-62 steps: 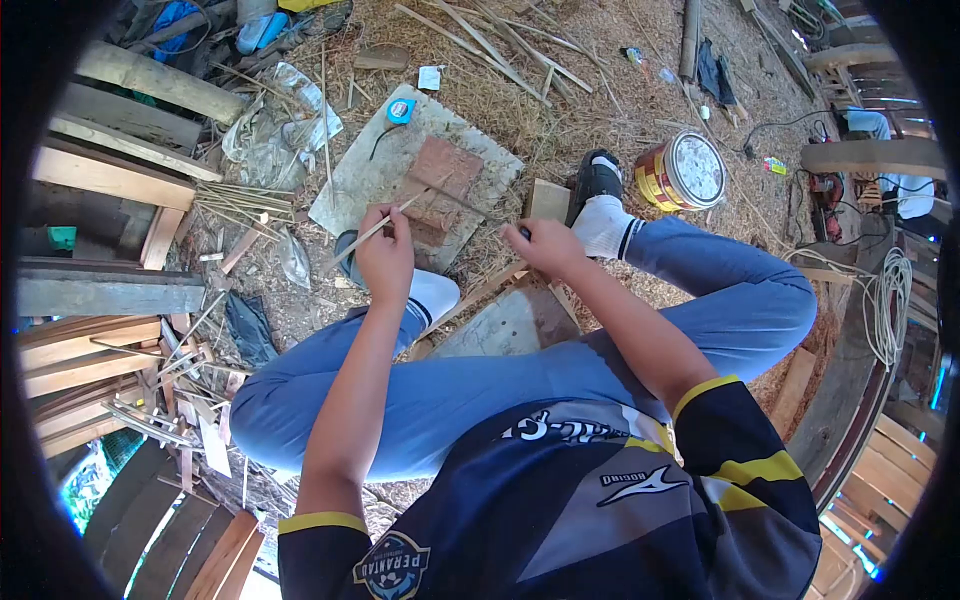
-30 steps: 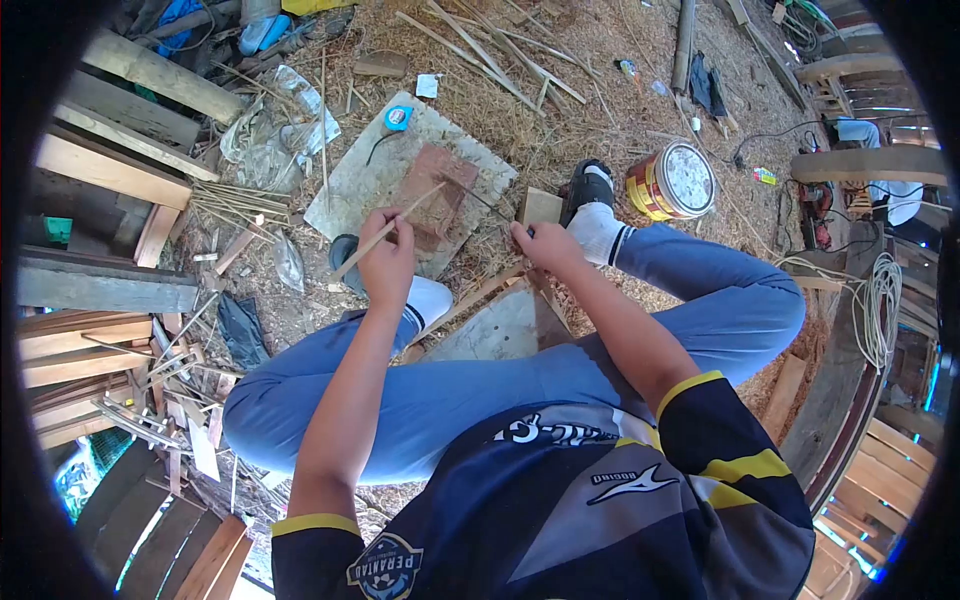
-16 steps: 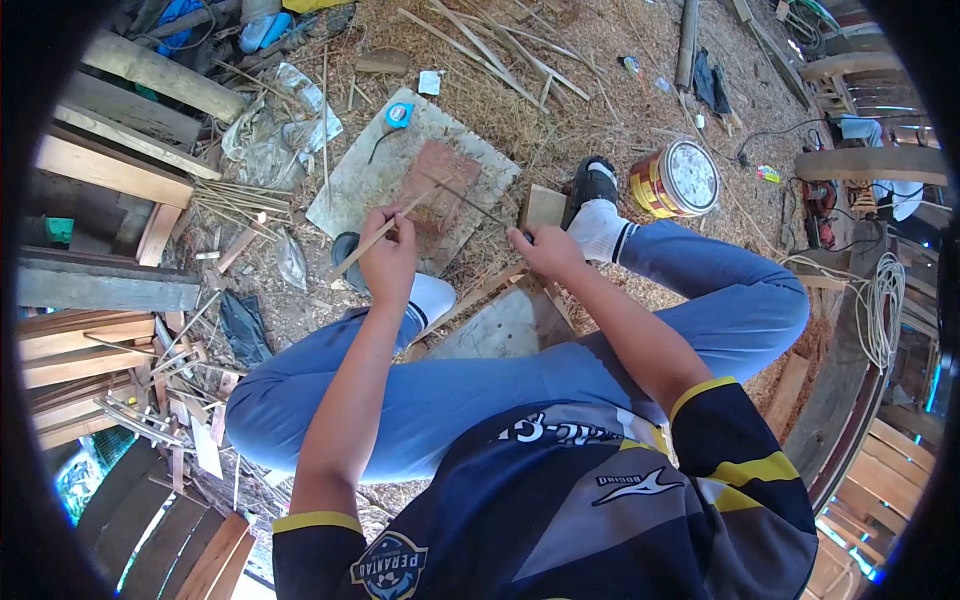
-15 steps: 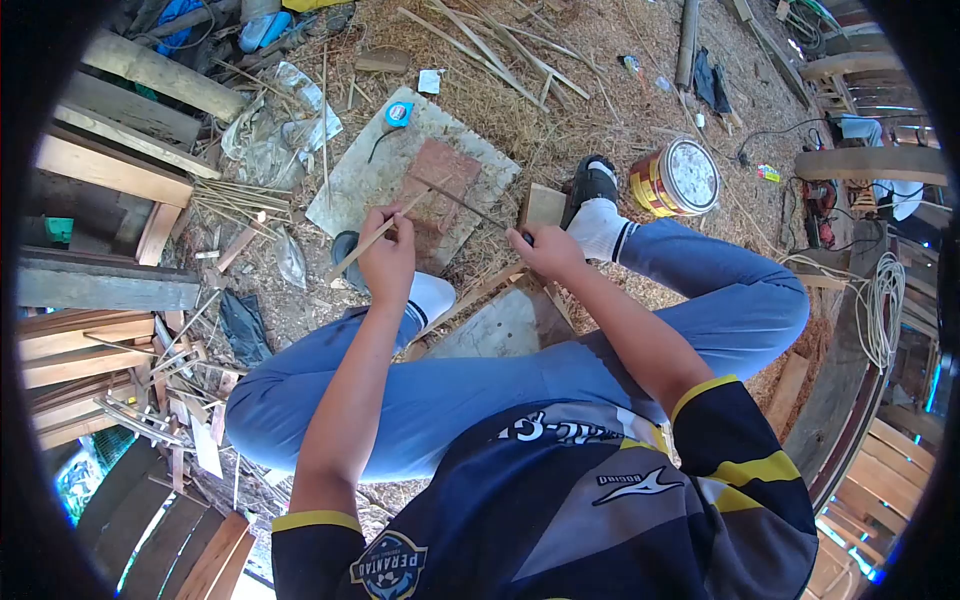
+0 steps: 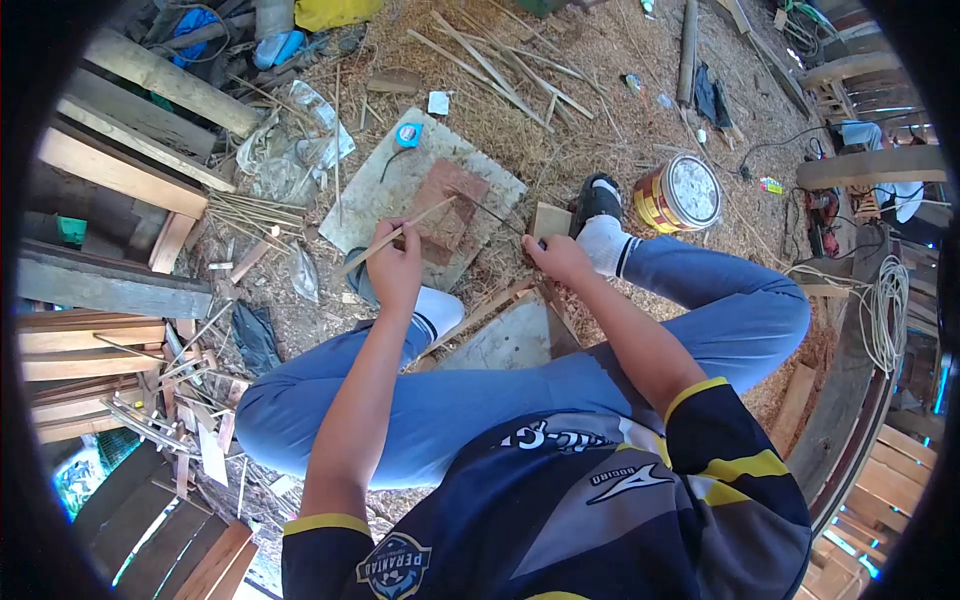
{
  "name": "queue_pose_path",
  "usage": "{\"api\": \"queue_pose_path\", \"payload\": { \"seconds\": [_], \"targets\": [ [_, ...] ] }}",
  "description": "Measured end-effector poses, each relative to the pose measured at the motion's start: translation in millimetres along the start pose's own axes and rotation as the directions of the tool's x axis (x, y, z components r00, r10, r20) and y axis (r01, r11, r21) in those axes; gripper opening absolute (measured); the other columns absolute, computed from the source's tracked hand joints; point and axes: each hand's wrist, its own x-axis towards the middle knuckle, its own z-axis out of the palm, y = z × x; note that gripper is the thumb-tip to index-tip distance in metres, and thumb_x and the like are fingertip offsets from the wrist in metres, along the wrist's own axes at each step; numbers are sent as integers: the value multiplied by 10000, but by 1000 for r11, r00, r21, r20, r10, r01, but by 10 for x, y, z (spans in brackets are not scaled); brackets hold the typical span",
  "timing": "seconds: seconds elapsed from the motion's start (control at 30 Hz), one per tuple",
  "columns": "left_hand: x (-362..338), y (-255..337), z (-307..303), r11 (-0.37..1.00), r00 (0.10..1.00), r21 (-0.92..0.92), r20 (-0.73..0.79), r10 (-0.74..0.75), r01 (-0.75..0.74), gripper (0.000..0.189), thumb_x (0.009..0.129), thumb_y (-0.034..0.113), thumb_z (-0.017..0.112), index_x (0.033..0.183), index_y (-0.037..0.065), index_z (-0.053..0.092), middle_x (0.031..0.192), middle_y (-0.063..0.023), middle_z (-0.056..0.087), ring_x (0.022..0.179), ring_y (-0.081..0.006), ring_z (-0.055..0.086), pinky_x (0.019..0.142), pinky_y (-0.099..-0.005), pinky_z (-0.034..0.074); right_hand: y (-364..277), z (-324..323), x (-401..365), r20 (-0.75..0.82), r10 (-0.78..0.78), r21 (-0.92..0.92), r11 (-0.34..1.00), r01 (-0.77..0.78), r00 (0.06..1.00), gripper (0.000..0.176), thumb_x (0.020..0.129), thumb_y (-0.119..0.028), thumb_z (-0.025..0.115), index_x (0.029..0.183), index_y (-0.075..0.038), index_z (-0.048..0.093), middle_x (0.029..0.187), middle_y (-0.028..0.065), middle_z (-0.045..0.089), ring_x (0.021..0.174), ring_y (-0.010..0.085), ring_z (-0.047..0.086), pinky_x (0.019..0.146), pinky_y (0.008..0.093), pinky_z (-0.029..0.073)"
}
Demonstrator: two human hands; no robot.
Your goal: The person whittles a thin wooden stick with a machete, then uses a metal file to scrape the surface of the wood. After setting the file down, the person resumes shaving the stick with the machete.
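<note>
My left hand [image 5: 394,262] is closed around a thin bamboo strip [image 5: 432,209], which slants up to the right over a reddish block [image 5: 463,222]. In my right hand [image 5: 560,258] is the dark handle of a knife [image 5: 492,214]. The knife's long narrow blade points up and left, and its tip end meets the far end of the strip. Whether the blade is pressed into the strip cannot be made out. Under the block lies a grey flat slab [image 5: 362,212], with a blue tape measure [image 5: 408,134] on its upper part.
A paint bucket [image 5: 690,192] stands right of my shoe [image 5: 597,200]. Cut strips [image 5: 255,214] lie in a bundle left of the slab, and long wooden sticks [image 5: 510,75] are scattered beyond it. Sawdust covers the ground. A coiled cable [image 5: 880,318] hangs at the right.
The knife blade has drawn back to the right along the strip; its tip reached past the strip before. The whole view has shifted slightly, with the surroundings lower in the frame.
</note>
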Motion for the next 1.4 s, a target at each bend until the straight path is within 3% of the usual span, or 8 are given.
{"api": "queue_pose_path", "payload": {
  "seconds": [0.23, 0.53, 0.57, 0.83, 0.97, 1.03, 1.23, 1.4],
  "targets": [
    [341, -66, -205, 981, 951, -9, 248, -185, 193, 356, 1046, 306, 657, 882, -7, 695, 661, -80, 656, 576, -151, 592, 561, -350, 450, -287, -196, -92, -114, 21, 243, 970, 7, 993, 848, 914, -758, 552, 1045, 57, 746, 1037, 324, 738, 1039, 473, 713, 914, 496, 543],
    [435, 154, -357, 942, 918, -148, 311, -245, 301, 428, 1037, 367, 682, 809, 4, 672, 644, -35, 629, 568, -105, 562, 540, -310, 432, -667, -417, -443, -84, -213, 493, 840, 227, 973, 445, 861, -400, 842, 1041, -14, 712, 874, 76, 728, 791, 166, 657, 774, 347, 539],
    [453, 152, -363, 939, 922, -151, 292, -256, 308, 440, 1036, 379, 682, 807, 3, 672, 643, -36, 627, 563, -104, 558, 535, -311, 429, -696, -404, -489, -9, -247, 563, 799, 209, 969, 326, 879, -268, 833, 1014, -14, 679, 912, 61, 742, 811, 149, 660, 779, 344, 539],
    [601, 73, -417, 922, 937, -196, 173, -304, 335, 511, 1041, 458, 659, 821, -3, 678, 650, -38, 616, 549, -109, 530, 526, -309, 425, -778, -184, -577, -44, -377, 622, 714, 321, 925, 277, 892, -160, 841, 918, -37, 593, 877, 54, 734, 797, 126, 681, 713, 314, 542],
    [595, 172, -371, 823, 933, -441, 185, -308, 359, 498, 1066, 469, 614, 913, 3, 703, 758, -39, 646, 631, -106, 562, 570, -289, 441, -980, -176, -761, -49, -323, 764, 597, 244, 945, 239, 928, -64, 785, 922, -62, 546, 856, 49, 716, 750, 136, 716, 621, 283, 521],
    [506, 165, -273, 724, 930, -584, 209, -303, 367, 484, 1078, 465, 593, 969, 8, 712, 818, -36, 657, 678, -107, 578, 601, -279, 454, -1052, -201, -813, -66, -298, 806, 547, 227, 952, 222, 945, -26, 747, 945, -56, 527, 880, 72, 730, 758, 147, 739, 604, 275, 528],
    [188, 263, -13, 816, 821, -362, 527, -219, 450, 385, 1100, 396, 572, 1124, 37, 708, 940, -19, 672, 833, -109, 611, 769, -267, 499, -1069, -271, -814, -142, -291, 814, 510, 279, 946, 173, 964, 7, 681, 1007, -13, 514, 1003, 151, 780, 829, 184, 774, 639, 284, 581],
    [155, 399, -38, 815, 808, -411, 578, -114, 409, 315, 1107, 328, 570, 1126, 41, 700, 996, -35, 697, 886, -125, 642, 838, -282, 519, -1101, -224, -887, -153, -319, 841, 454, 293, 935, 176, 952, -4, 704, 988, -13, 532, 993, 140, 781, 847, 176, 770, 660, 271, 580]
  ]
}}
